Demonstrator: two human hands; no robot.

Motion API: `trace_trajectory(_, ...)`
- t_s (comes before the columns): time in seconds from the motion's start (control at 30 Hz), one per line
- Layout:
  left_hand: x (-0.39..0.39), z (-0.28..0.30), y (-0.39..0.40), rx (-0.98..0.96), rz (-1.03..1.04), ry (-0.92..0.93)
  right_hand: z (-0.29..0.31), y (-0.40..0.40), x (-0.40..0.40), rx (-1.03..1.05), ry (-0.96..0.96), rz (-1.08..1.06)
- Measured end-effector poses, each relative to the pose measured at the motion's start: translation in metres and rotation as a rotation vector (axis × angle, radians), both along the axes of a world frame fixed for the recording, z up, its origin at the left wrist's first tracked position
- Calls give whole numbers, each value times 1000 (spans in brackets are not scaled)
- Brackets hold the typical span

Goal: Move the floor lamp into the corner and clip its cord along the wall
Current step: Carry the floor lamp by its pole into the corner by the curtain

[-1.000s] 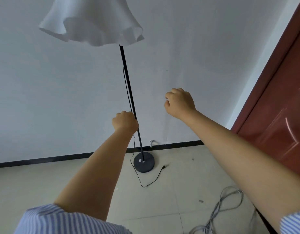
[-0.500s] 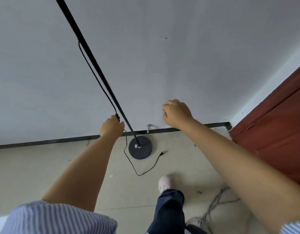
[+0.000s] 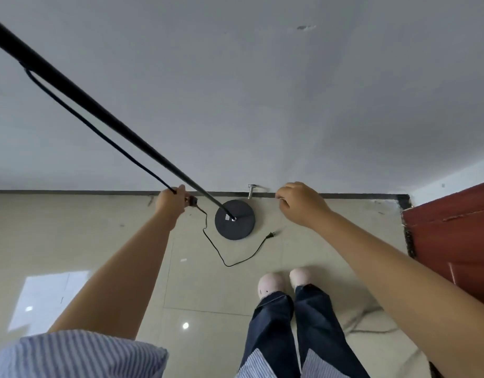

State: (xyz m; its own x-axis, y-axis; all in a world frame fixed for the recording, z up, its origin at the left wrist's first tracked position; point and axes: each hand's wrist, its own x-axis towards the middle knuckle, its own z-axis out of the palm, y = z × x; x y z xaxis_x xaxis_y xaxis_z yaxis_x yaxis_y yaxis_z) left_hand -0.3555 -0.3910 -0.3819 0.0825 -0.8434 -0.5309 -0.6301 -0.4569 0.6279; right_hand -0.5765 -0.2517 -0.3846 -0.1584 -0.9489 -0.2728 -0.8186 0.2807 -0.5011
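Lamp base [image 3: 234, 219] sits on floor by wall w/ plug [image 3: 269, 235] loose beside it; left hand [image 3: 170, 201] grip closed on cord [image 3: 99, 132], right hand [image 3: 301, 204] curled, holding nothing visible, so imo feed cord down w/o tugging pole [image 3: 107, 118].

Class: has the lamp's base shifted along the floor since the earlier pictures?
No. The lamp base lies just below-left of the wall's door stop, as before.

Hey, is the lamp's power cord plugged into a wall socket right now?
No, the thin black power cord loops loose over the beige tiled floor, and its black plug lies free on the tiles beside the round black lamp base.
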Motion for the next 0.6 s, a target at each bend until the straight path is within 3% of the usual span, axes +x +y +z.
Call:
trace_trajectory(0.07, -3, 3, 13, 106, 77, 195, -11, 1, -2, 76, -60, 7)
trace_trajectory(0.23, -4, 32, 42, 331, 16, 525, -32, 3, 2, 298, -311, 70)
trace_trajectory(0.4, 1, 57, 58, 296, 134, 720, -31, 2, 16, 536, -629, 142)
trace_trajectory(0.5, 1, 67, 60, 163, 253, 552, -25, -7, 10, 432, -556, 58)
trace_trajectory(0.6, -2, 77, 59, -180, 471, 136, -15, -19, 0, 306, -426, 65)
